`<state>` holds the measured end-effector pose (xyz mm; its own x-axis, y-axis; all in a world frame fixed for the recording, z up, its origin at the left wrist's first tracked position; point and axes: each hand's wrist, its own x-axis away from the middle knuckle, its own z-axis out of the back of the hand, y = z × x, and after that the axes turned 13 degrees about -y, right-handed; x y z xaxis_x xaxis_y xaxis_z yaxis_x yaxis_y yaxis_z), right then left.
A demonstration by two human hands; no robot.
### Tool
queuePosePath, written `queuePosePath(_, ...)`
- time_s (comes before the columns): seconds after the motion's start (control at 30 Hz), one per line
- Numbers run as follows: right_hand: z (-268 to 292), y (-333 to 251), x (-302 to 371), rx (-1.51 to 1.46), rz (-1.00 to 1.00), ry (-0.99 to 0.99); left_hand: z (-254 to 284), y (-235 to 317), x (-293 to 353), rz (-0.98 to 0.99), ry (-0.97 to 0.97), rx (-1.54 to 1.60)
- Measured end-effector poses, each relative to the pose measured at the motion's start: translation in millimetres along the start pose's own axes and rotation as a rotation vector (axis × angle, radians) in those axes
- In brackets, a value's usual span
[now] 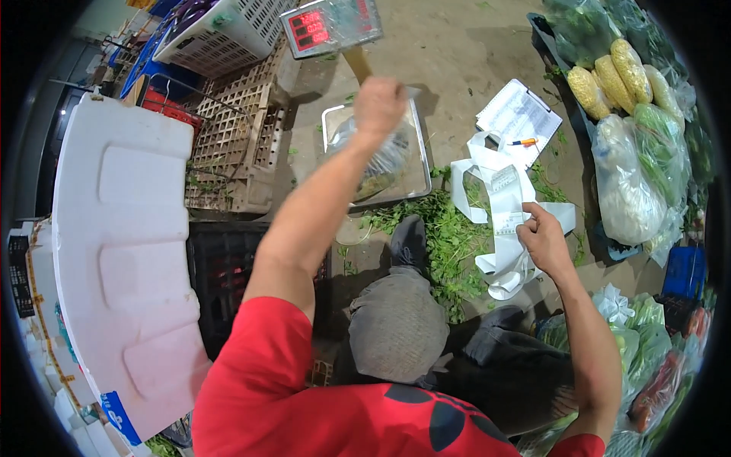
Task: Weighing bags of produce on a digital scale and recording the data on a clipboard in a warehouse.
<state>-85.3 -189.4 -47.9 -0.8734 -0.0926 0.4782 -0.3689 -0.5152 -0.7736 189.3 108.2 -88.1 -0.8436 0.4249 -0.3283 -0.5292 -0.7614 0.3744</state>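
Note:
My left hand [381, 107] is raised over a floor scale's platform [418, 177], blurred, its fingers curled; what they hold, if anything, cannot be made out. Below it, a clear plastic bag [386, 164] with greenish contents rests on the platform. Behind stands the scale's display head [332, 28] with lit red digits. My right hand [542, 236] pinches the edge of a long white strip of printed labels [505, 199]. Loops of this strip trail over the floor and the leafy greens. Just past it lies a clipboard with written sheets [518, 118], an orange pen [525, 142] on top.
Loose green leaves [449, 255] litter the floor around my foot. A white foam box lid [141, 190] and tan plastic crates [232, 141] stand on the left. Bagged vegetables [628, 175] fill a dark tray at right, with more bagged produce [643, 343] nearer.

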Motion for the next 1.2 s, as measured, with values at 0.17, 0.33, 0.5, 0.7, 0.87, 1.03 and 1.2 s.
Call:
queuePosePath(0.17,-1,1,4,-0.002,-0.019,-0.021,-19,-59,47,-0.345,-0.367,-0.361)
queuePosePath(0.33,9,-3,11,0.043,-0.037,-0.07,-11,-54,74,-0.24,-0.236,-0.061)
queuePosePath(0.5,0,10,2,0.017,-0.011,-0.069,-30,-39,55,-0.124,-0.764,-0.45)
queuePosePath(0.7,2,-18,4,0.0,0.059,-0.109,-9,-62,57,0.027,-0.717,-0.341)
queuePosePath(0.87,36,-17,35,0.032,-0.065,-0.124,29,-45,70,0.463,-0.671,-0.301)
queuePosePath(1.03,28,5,8,0.258,0.154,-0.186,40,-113,90,0.383,-0.763,-0.216)
queuePosePath(1.2,34,-14,46,0.323,0.057,-0.319,54,-49,70,0.797,-0.606,0.824)
